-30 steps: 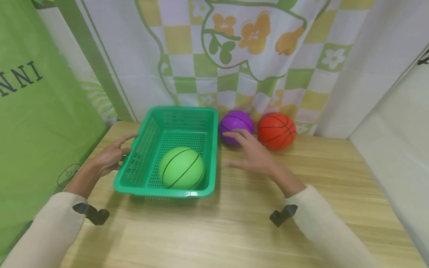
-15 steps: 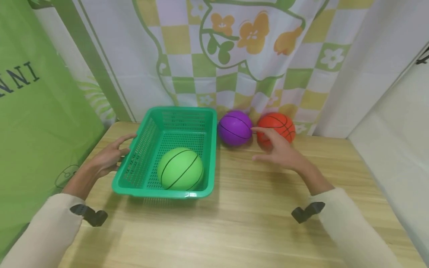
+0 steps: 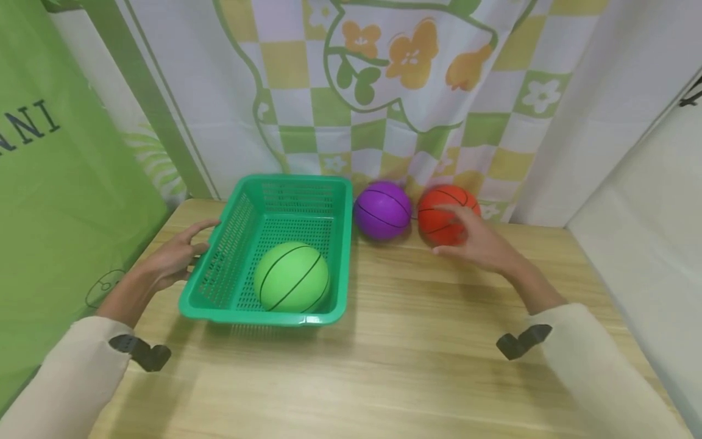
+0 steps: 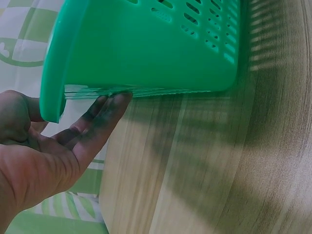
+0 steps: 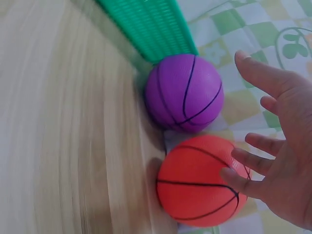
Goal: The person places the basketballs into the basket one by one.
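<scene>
A green plastic basket stands on the table with a light green ball inside it. My left hand is at the basket's left side. In the left wrist view, fairly straight fingers reach under the rim to the outer wall. To the right of the basket a purple ball rests against the curtain, and beside it sits a red ball. My right hand hovers in front of the red ball, overlapping it, fingers spread and nothing held. Both balls are marked with black basketball lines.
A checked, flowered curtain hangs behind the wooden table. Green fabric covers the left side. A pale wall borders the right. Each cuff carries a small black device.
My right hand has moved right, from in front of the purple ball to in front of the red ball. My left hand stays at the basket's side.
</scene>
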